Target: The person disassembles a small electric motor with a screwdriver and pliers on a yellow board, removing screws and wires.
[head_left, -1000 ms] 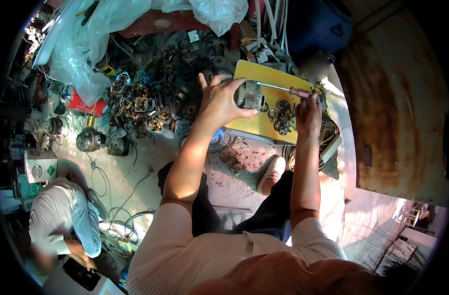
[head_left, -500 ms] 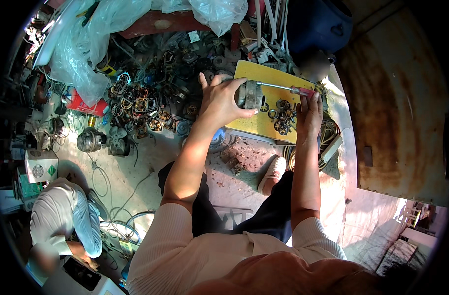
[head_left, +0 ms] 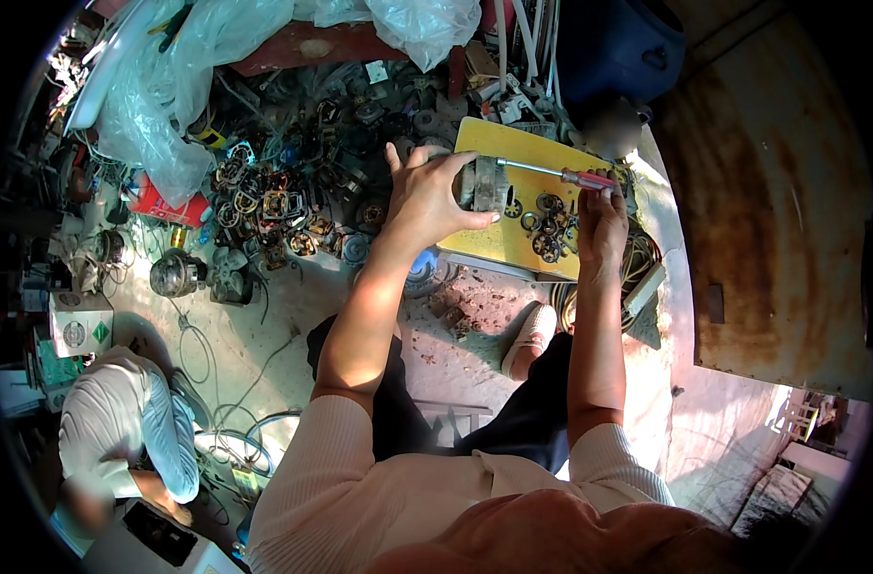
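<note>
My left hand (head_left: 431, 196) is wrapped round a grey, round metal motor part (head_left: 486, 185), its thumb on the near side and fingers spread over the far side. In my right hand (head_left: 604, 215) is the red handle of a screwdriver (head_left: 586, 179). The steel shaft runs left, and its tip meets the motor part's right face. Both are over a yellow board (head_left: 503, 244). Several dark ring-shaped metal parts (head_left: 549, 225) lie on the board between my hands.
A heap of motor parts and coils (head_left: 274, 201) spreads at the far left, below clear plastic sheeting (head_left: 173, 105). A blue barrel (head_left: 613, 48) and a rusty metal sheet (head_left: 771, 191) stand at the right. Another person (head_left: 121, 411) crouches at the lower left.
My right hand has shifted slightly on the screwdriver handle, and more of the handle shows. The left hand and motor part have barely moved.
</note>
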Demonstrator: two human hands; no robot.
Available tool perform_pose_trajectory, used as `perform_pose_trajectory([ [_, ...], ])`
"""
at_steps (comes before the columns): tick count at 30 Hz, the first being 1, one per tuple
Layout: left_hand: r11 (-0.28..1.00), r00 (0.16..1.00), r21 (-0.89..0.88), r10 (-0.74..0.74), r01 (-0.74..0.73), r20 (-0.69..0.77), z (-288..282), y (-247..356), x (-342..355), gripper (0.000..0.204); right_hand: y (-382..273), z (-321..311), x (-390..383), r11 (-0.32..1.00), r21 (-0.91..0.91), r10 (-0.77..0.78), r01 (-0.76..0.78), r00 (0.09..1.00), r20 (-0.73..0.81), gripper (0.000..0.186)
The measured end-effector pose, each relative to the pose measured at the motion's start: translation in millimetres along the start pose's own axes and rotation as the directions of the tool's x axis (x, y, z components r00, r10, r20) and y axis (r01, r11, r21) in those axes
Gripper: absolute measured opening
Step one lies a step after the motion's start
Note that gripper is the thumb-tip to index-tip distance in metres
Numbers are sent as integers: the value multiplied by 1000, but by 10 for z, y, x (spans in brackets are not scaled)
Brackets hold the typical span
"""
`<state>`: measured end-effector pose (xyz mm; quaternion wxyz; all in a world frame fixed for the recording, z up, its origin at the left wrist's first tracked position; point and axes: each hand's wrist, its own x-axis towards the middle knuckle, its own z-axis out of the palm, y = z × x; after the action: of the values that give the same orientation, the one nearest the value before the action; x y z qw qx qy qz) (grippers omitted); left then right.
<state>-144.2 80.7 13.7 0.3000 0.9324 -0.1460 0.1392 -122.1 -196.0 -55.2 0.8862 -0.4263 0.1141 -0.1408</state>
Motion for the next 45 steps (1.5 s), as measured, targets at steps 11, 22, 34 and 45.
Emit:
perform_pose_trajectory([
  [11, 1000, 1000, -17, -24, 24, 18, -33, 31, -9, 82, -41, -46, -2, 997, -43, 66, -69, 995, -70, 41],
  [22, 1000, 1000, -18, -7, 7, -8, -11, -5, -23, 79, -121, 145, -102, 991, -51, 114, -122, 983, -143, 40],
  [34, 1000, 999, 6, -14, 14, 37, -38, 15, -22, 85, -61, 126, -84, 998, 11, 63, -62, 996, -68, 36],
  [45, 1000, 998, 7, -27, 27, 52, -40, 26, -16, 84, 5, 23, 1, 997, 80, 21, -19, 999, -30, 30],
])
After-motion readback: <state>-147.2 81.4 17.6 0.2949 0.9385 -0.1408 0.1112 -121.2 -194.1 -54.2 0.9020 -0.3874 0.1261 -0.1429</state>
